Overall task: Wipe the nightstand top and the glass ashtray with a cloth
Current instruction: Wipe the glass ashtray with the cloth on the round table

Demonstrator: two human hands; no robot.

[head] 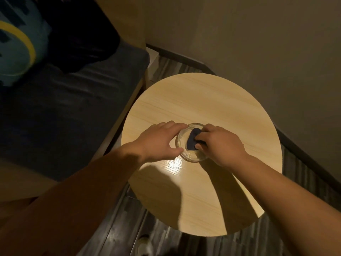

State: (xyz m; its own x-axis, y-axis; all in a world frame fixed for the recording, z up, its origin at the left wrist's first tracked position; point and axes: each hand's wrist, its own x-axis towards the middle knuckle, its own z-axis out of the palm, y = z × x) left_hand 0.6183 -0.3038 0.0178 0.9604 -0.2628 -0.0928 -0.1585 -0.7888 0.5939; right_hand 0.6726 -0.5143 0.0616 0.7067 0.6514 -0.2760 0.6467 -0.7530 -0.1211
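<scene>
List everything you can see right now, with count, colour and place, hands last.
nightstand top: one, round, pale wood, centre
glass ashtray: one, clear, on the nightstand top
cloth: one, dark, inside the ashtray
bed: one, dark cover, left
cushion: one, teal with a yellow ring, upper left
floor: dark wood planks, around the nightstand
wall: beige, behind
left hand: gripping the ashtray rim
right hand: pressing the cloth into the ashtray
</scene>
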